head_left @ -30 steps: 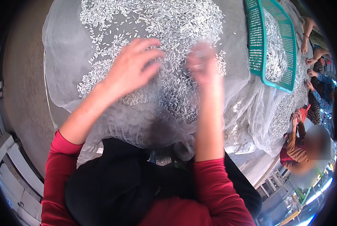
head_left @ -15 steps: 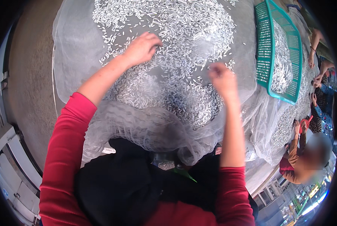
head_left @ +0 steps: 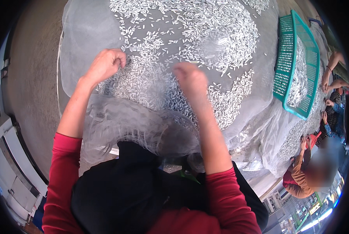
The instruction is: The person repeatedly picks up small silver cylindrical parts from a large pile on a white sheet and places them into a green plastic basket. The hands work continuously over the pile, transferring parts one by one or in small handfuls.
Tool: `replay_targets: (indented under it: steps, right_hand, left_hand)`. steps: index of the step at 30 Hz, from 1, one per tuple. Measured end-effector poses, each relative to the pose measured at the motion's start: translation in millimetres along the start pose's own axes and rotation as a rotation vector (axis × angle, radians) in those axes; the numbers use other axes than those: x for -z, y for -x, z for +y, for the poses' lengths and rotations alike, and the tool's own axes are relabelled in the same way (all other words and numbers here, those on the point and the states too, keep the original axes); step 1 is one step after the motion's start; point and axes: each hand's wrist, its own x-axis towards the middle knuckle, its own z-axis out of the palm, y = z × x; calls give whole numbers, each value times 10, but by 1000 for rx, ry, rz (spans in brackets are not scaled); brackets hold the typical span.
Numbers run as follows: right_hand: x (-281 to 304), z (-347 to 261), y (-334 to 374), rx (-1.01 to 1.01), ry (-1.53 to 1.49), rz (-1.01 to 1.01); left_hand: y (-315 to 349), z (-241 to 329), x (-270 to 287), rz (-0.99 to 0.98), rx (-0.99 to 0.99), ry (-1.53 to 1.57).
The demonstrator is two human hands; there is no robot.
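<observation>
Heaps of small silvery-white rod-shaped pieces (head_left: 225, 29) are spread over a grey table with fine mesh netting under them. My left hand (head_left: 106, 65) is at the left edge of the near heap, fingers curled down and thumb beside them; whatever is between the fingertips is hidden. To its right, my right hand (head_left: 193, 80) hovers over the near heap, blurred by motion, so its fingers cannot be read. Loose pieces lie scattered between the near heap and the far one.
A green plastic basket (head_left: 285, 58) holding more silvery pieces stands at the right. Bunched white netting (head_left: 135, 121) hangs over the near table edge. Further right, other people's hands (head_left: 327, 78) work along the same table. White cabinet-like panels (head_left: 22, 163) stand at the left.
My left hand has moved left and nearer, its fingers more curled now. My right hand has swept left across the near heap. Pieces have shifted, leaving more loose ones to the right.
</observation>
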Motion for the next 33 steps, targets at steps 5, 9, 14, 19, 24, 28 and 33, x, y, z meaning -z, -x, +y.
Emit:
replay_targets:
  steps: [5, 9, 14, 19, 24, 28, 33]
  right_hand:
    - [233, 495, -339, 76, 418, 19]
    - [173, 517, -418, 74, 588, -75]
    - [450, 461, -322, -20, 565, -28]
    - [2139, 903, -327, -28, 610, 674]
    - [3125, 1414, -335, -213, 964, 597]
    - [2314, 1251, -451, 117, 413, 406]
    - [731, 590, -846, -311, 270, 451]
  left_hand:
    - [-77, 19, 7, 92, -32, -13]
    - [-404, -20, -145, 157, -122, -4]
    - [-797, 47, -614, 331, -284, -185]
    - [-282, 158, -716, 75, -375, -160]
    - [-280, 270, -488, 28, -555, 60]
    - [-730, 371, -485, 104, -185, 333]
    - [-1051, 441, -720, 136, 253, 592]
